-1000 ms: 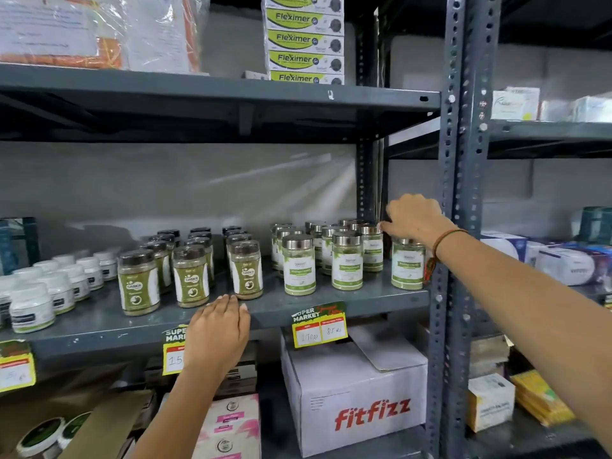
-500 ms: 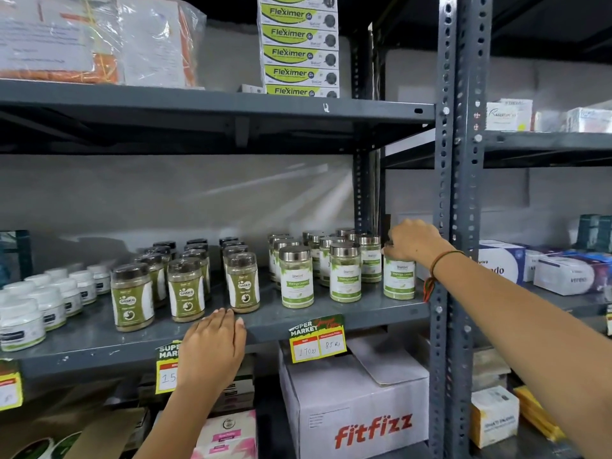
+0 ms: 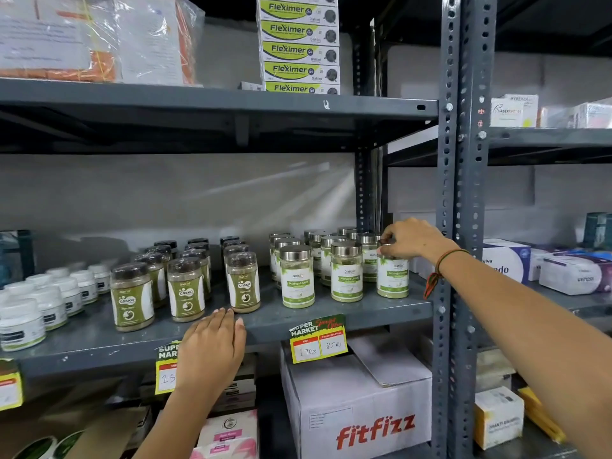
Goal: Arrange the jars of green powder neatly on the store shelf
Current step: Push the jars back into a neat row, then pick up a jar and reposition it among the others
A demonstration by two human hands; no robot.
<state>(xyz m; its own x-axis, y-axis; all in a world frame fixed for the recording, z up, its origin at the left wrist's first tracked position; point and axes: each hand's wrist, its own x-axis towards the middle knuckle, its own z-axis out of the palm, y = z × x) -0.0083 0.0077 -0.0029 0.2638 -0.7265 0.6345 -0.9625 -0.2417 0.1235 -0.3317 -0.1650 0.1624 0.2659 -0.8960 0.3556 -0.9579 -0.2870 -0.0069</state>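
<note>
Several silver-lidded jars of green powder (image 3: 297,276) with white and green labels stand in rows on the grey middle shelf (image 3: 331,313). My right hand (image 3: 410,240) grips the lid of the rightmost front jar (image 3: 393,276), which stands upright on the shelf beside the steel upright. My left hand (image 3: 212,349) rests flat on the shelf's front edge, fingers together, holding nothing. To its left stand several dark-lidded jars of brownish-green powder (image 3: 187,289).
White tubs (image 3: 21,323) fill the shelf's left end. Yellow price tags (image 3: 318,341) hang off the front edge. A perforated steel upright (image 3: 463,226) rises right of the jars. A Fitfizz carton (image 3: 357,402) sits below; Fleximer boxes (image 3: 299,49) are stacked above.
My right hand has moved from behind the rightmost jar onto its lid and closed on it. The camera has tilted up a little. My left hand stays on the shelf edge.
</note>
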